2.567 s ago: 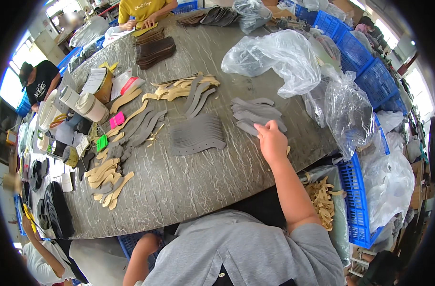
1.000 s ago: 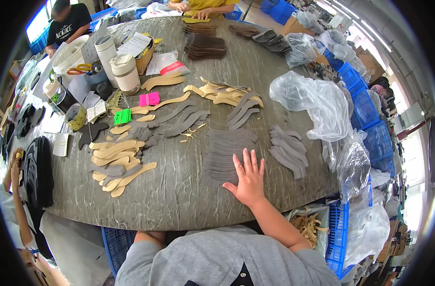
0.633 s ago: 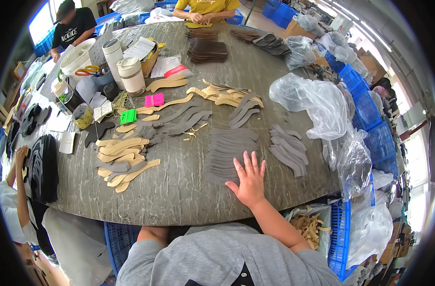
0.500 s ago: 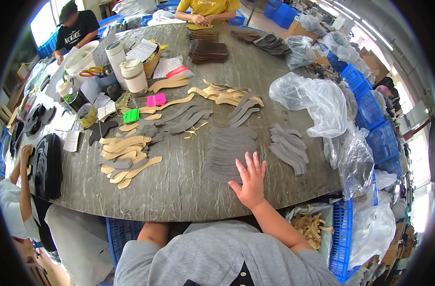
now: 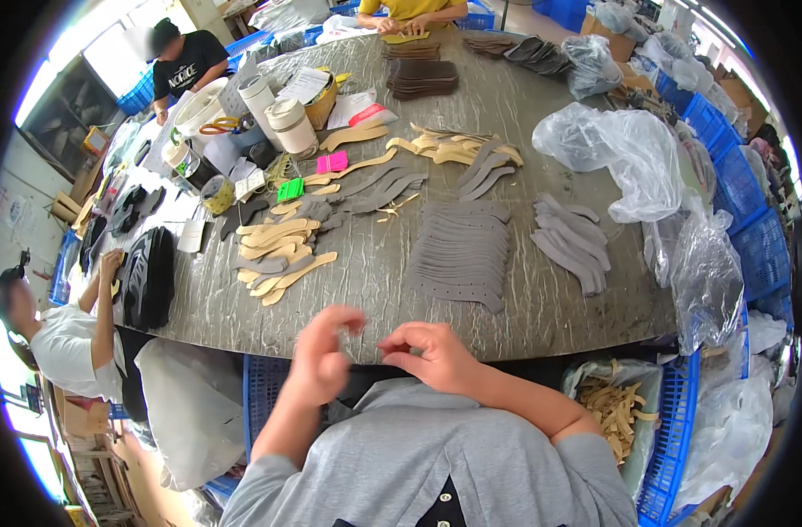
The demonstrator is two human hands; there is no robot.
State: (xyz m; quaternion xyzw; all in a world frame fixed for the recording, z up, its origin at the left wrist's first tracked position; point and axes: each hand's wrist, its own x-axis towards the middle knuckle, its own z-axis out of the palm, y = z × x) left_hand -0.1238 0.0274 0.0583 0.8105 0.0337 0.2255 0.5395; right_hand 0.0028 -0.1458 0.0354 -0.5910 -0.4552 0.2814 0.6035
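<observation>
Both my hands are raised over the near table edge, close together in front of my grey shirt. My left hand [image 5: 324,353] has bent fingers, smeared by motion, so its grip is unclear. My right hand [image 5: 438,353] is closed, fingertips and thumb drawn together toward the left hand; anything between them is too small to make out. Beyond the hands lies a neat overlapping row of grey curved strips [image 5: 458,255], with small holes along the nearest one. Right of it is a looser group of grey strips [image 5: 569,241]. Tan and grey curved pieces [image 5: 278,250] lie in a pile to the left.
More tan strips [image 5: 462,147], a green tag bundle [image 5: 290,190] and a pink one [image 5: 332,162] lie farther back. Jars and cups [image 5: 291,126] crowd the left. Clear plastic bags [image 5: 611,162] line the right edge. A scrap-filled bag [image 5: 616,413] sits below. Other people work around the table.
My right hand has left the row of grey strips and drawn back toward my body. My left hand has come up from below the table edge beside it. The view has shifted.
</observation>
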